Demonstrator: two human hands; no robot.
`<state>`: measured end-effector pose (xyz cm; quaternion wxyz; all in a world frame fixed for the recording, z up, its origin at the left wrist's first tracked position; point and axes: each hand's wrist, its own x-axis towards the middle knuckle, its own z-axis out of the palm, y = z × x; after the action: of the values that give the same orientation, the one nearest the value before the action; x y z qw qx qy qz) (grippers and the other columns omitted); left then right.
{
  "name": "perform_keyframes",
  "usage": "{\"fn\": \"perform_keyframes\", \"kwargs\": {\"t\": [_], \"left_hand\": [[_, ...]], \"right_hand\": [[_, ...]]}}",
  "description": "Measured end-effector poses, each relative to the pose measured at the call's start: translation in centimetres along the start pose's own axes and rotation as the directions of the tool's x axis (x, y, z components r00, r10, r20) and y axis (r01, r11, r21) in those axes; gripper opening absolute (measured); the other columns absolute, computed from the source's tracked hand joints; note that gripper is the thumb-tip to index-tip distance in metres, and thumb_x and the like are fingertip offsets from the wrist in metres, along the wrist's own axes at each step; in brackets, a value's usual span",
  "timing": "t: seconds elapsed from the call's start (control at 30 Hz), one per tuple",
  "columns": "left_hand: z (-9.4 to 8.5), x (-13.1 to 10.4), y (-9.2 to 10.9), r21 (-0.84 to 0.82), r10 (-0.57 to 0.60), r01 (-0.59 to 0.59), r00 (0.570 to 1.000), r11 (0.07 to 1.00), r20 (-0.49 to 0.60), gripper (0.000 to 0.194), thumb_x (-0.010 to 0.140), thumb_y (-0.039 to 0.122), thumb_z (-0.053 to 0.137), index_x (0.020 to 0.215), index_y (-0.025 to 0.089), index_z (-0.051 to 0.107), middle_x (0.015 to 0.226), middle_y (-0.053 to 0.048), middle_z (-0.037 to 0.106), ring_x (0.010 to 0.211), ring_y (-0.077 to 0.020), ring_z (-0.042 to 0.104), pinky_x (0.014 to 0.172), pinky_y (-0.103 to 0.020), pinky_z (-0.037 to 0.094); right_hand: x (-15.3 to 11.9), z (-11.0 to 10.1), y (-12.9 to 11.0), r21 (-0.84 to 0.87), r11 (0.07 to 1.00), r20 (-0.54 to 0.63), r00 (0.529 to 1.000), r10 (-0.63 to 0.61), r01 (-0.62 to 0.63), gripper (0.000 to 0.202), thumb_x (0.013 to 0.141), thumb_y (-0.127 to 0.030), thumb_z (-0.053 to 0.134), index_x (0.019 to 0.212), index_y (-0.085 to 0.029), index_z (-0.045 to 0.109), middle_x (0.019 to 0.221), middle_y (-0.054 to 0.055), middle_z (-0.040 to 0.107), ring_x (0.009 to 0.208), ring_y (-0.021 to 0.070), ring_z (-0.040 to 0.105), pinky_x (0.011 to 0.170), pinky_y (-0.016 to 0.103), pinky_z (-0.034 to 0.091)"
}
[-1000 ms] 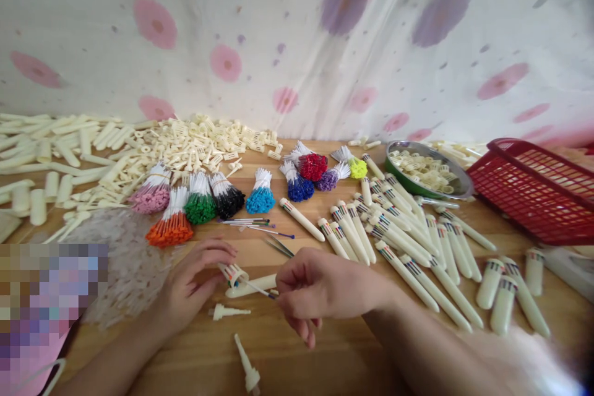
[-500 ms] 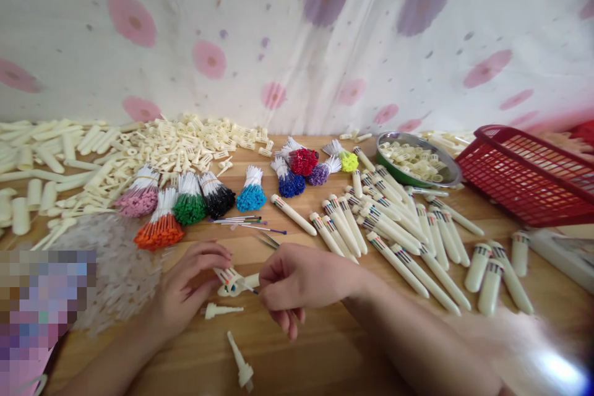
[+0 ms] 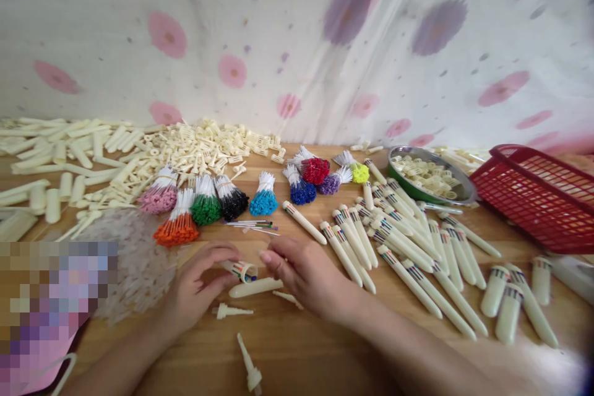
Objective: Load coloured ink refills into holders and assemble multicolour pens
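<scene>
My left hand (image 3: pixel 204 278) is closed round a short cream pen barrel (image 3: pixel 240 270) with coloured sliders, its open end facing right. Just right of that opening is my right hand (image 3: pixel 297 272), thumb and fingers pressed together; whether anything small is between them cannot be made out. Below the hands lie a cream pen tube (image 3: pixel 255 288) and a pointed cream part (image 3: pixel 233 310), with another pointed part (image 3: pixel 249 365) nearer me. Behind them are thin coloured refills (image 3: pixel 253 224) and bundles tipped orange (image 3: pixel 176 226), green (image 3: pixel 205 205), black (image 3: pixel 231 197) and light blue (image 3: pixel 264 198).
Assembled pens (image 3: pixel 394 223) spread over the right side. A metal bowl (image 3: pixel 464 193) of cream parts and a red basket (image 3: pixel 533 192) stand behind them. Cream parts (image 3: pixel 204 142) pile up at the back left, near clear small pieces (image 3: pixel 134 260). A blurred flat object (image 3: pixel 51 315) lies front left.
The view has shifted, so the table contents appear further right and lower. My right hand has drawn back from the barrel's opening, and the thin refill and tweezers seen near it no longer show.
</scene>
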<state>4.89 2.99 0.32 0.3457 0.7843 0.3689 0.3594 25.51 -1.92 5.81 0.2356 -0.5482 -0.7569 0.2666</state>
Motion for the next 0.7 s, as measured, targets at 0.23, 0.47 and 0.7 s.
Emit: {"fn": "perform_keyframes", "kwargs": {"t": [0.23,0.47,0.7], "left_hand": [[-0.4,0.2,-0.4,-0.114,-0.001,-0.004,0.999,0.994,-0.046,0.012,0.072,0.021,0.063,0.083,0.021,0.068,0.084,-0.006,0.07,0.083,-0.0202,0.064,0.078,-0.03,0.05],[-0.2,0.1,-0.9,-0.164,-0.127,0.117,0.991,0.98,-0.053,0.015,0.068,0.023,0.068,0.083,0.022,0.068,0.084,-0.003,0.069,0.082,-0.019,0.064,0.076,-0.027,0.051],[0.0,-0.2,-2.0,-0.234,-0.212,0.192,0.975,0.953,-0.064,0.017,0.07,0.026,0.067,0.087,0.023,0.066,0.089,-0.001,0.067,0.088,-0.0179,0.063,0.082,-0.027,0.05]], "right_hand": [[0.8,0.2,3.0,-0.296,0.939,0.257,0.961,-0.098,0.175,0.027,0.079,-0.037,0.063,0.097,-0.018,0.056,0.096,0.006,0.058,0.083,0.0179,0.054,0.069,0.026,0.038],[1.5,3.8,4.0,-0.437,0.829,0.325,0.921,-0.216,0.349,0.02,0.084,-0.032,0.056,0.096,-0.016,0.057,0.093,0.007,0.059,0.087,0.0206,0.053,0.075,0.03,0.04],[1.8,2.0,3.8,-0.422,0.87,0.272,0.951,-0.145,0.253,0.026,0.081,-0.039,0.06,0.09,-0.014,0.057,0.093,0.009,0.06,0.087,0.0209,0.054,0.075,0.031,0.041]]}}
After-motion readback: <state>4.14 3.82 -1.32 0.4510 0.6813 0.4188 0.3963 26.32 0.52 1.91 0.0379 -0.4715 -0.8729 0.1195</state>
